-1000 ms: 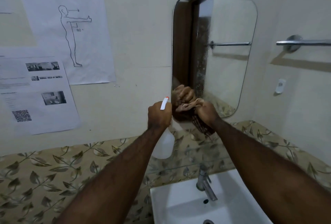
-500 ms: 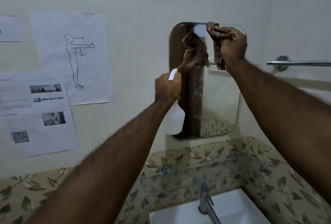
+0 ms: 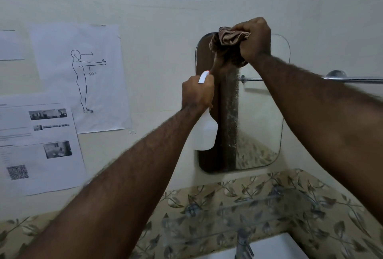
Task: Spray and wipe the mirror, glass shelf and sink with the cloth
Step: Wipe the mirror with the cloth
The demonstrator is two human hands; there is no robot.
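Cloth (image 3: 232,38): bunched in right hand (image 3: 253,40), pressed at mirror (image 3: 263,113) top edge, near its top-left corner.
Right hand: fist clamped on cloth, arm raised and extended.
Left hand (image 3: 196,93): gripping spray bottle (image 3: 205,134) neck, bottle hanging before mirror's left edge.
Hands: apart.
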